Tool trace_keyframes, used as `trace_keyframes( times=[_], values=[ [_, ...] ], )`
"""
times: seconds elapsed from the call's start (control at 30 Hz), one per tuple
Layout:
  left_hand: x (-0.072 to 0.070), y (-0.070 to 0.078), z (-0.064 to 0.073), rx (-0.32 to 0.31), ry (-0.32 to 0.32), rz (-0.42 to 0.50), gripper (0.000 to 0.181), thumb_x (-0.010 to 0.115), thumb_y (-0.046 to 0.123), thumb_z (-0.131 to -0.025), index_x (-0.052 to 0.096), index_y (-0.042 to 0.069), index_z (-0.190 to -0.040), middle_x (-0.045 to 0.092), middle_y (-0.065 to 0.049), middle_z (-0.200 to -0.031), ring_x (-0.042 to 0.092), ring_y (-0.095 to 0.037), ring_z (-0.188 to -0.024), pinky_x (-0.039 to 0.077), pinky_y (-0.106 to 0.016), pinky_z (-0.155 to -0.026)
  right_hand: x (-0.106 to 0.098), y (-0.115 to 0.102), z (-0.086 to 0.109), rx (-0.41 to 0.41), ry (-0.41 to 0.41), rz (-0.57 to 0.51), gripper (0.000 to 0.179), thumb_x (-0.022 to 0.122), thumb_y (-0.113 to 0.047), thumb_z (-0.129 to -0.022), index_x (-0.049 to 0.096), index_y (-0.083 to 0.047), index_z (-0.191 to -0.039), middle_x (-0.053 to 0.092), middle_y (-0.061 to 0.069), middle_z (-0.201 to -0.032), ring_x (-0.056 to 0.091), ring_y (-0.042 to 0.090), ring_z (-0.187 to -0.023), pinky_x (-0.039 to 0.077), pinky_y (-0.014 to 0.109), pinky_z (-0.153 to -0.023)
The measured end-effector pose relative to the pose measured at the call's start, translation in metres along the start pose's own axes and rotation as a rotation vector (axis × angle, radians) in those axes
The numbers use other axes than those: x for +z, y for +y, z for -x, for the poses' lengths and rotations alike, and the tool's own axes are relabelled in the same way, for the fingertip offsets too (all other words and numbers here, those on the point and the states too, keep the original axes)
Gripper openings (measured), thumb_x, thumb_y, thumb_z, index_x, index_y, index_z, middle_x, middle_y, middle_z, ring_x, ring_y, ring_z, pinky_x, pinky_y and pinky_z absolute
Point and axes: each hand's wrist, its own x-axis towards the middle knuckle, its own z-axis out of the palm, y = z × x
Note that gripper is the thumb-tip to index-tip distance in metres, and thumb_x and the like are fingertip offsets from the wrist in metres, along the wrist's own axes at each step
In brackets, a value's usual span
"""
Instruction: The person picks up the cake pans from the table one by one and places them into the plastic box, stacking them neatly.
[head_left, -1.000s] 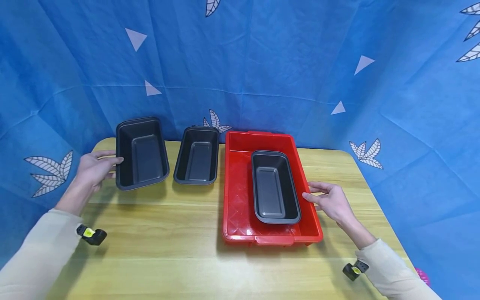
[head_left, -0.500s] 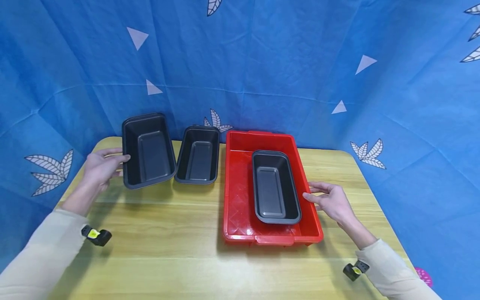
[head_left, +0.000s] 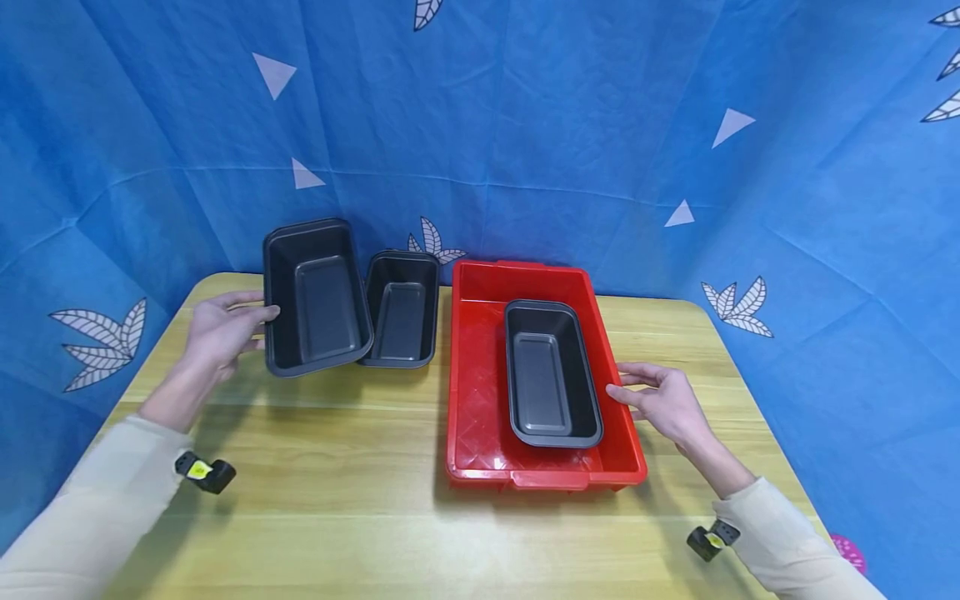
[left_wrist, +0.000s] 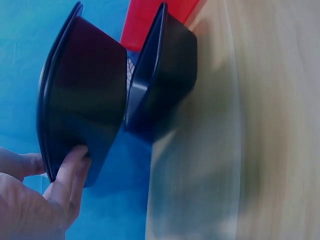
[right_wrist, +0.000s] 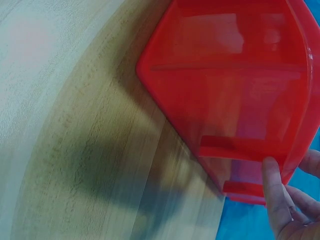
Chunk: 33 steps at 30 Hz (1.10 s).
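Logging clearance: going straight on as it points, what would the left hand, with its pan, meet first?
Likely the middle dark pan, just beyond the held pan; depth is unclear, so they may miss.

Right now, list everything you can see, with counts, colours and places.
Held pan: one, black, in the left hand
Middle pan: one, black, left of the bin
Inner pan: one, black, inside the bin
Bin: one, red, on the table
Table: one, yellowish wood-look, underneath
Cloth: blue, patterned, behind
Wrist cameras: two, black, at the cuffs
Sleeves: two, cream
Hands: two, left on held pan, right on bin rim
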Motion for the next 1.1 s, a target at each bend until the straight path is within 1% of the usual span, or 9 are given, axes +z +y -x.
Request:
trace_keyframes(
  times=[0.03,0.17,0.2,0.43,0.57,0.7,0.8,0.93,1.1],
  values=[
    [0.002,0.001,0.001,0.001,-0.005,0.017,0.019,0.070,0.012,-0.098,0.059,0.020,-0.111,0.071,0.026,-0.073,0.068,0.003,-0.065,0.057,-0.017,-0.052,0.000,0.000,0.000,0.000,-0.001,-0.001,0.065,0.077,-0.029,-0.097,0.054,0.000,-0.151,0.064,0.030,-0.138,0.075,0.012,-0.091,0.068,0.034,-0.078],
    [0.009,0.004,0.004,0.017,-0.022,-0.007,0.020,0.069,0.013,-0.099,0.059,0.018,-0.116,0.070,0.027,-0.075,0.068,0.004,-0.066,0.058,-0.017,-0.053,0.000,0.000,0.001,-0.001,-0.005,-0.001,0.066,0.077,-0.029,-0.097,0.054,0.000,-0.151,0.064,0.030,-0.139,0.076,0.013,-0.092,0.068,0.034,-0.078],
    [0.011,0.005,0.005,0.014,-0.028,0.006,0.021,0.069,0.012,-0.099,0.059,0.016,-0.117,0.071,0.026,-0.075,0.068,0.004,-0.066,0.058,-0.017,-0.053,-0.001,-0.001,0.001,-0.003,-0.007,-0.002,0.066,0.077,-0.029,-0.097,0.054,0.000,-0.151,0.064,0.030,-0.139,0.076,0.013,-0.092,0.068,0.034,-0.078],
    [0.027,0.012,0.010,0.020,-0.056,-0.031,0.033,0.067,0.014,-0.100,0.056,0.009,-0.130,0.069,0.029,-0.076,0.069,0.005,-0.070,0.059,-0.017,-0.056,-0.002,-0.002,0.003,-0.004,-0.020,-0.013,0.065,0.076,-0.029,-0.098,0.053,0.000,-0.152,0.064,0.030,-0.140,0.077,0.014,-0.093,0.068,0.034,-0.078],
    [0.037,0.018,0.015,0.024,-0.070,0.002,0.031,0.068,0.012,-0.100,0.056,0.007,-0.129,0.070,0.027,-0.077,0.070,0.004,-0.070,0.058,-0.017,-0.054,-0.003,-0.003,0.004,0.002,-0.022,-0.012,0.065,0.076,-0.029,-0.098,0.053,0.000,-0.152,0.063,0.030,-0.140,0.077,0.014,-0.094,0.068,0.034,-0.078],
    [0.047,0.022,0.019,0.025,-0.077,0.025,0.031,0.068,0.011,-0.100,0.056,0.006,-0.128,0.071,0.025,-0.078,0.071,0.003,-0.071,0.059,-0.017,-0.056,-0.003,-0.004,0.005,0.008,-0.022,-0.007,0.066,0.076,-0.029,-0.098,0.053,-0.001,-0.152,0.063,0.030,-0.141,0.077,0.014,-0.094,0.068,0.036,-0.079],
    [0.055,0.023,0.021,0.022,-0.087,0.025,0.038,0.068,0.012,-0.100,0.054,0.003,-0.135,0.071,0.025,-0.079,0.071,0.003,-0.072,0.060,-0.017,-0.058,-0.003,-0.003,0.005,0.011,-0.020,-0.005,0.066,0.076,-0.029,-0.098,0.053,-0.001,-0.152,0.063,0.030,-0.140,0.077,0.014,-0.094,0.069,0.037,-0.080],
    [0.064,0.025,0.023,0.024,-0.098,0.034,0.047,0.068,0.012,-0.100,0.051,-0.003,-0.142,0.071,0.024,-0.080,0.069,0.003,-0.071,0.059,-0.017,-0.056,-0.003,-0.003,0.004,0.008,-0.021,-0.006,0.066,0.076,-0.029,-0.098,0.053,-0.001,-0.152,0.063,0.030,-0.140,0.076,0.014,-0.095,0.069,0.037,-0.080],
    [0.076,0.027,0.024,0.023,-0.103,0.065,0.052,0.068,0.010,-0.100,0.049,-0.006,-0.146,0.070,0.022,-0.081,0.066,0.003,-0.068,0.057,-0.016,-0.053,-0.002,-0.003,0.004,0.001,-0.024,-0.008,0.065,0.076,-0.028,-0.098,0.053,0.000,-0.152,0.063,0.030,-0.141,0.076,0.015,-0.097,0.069,0.037,-0.080]
  ],
)
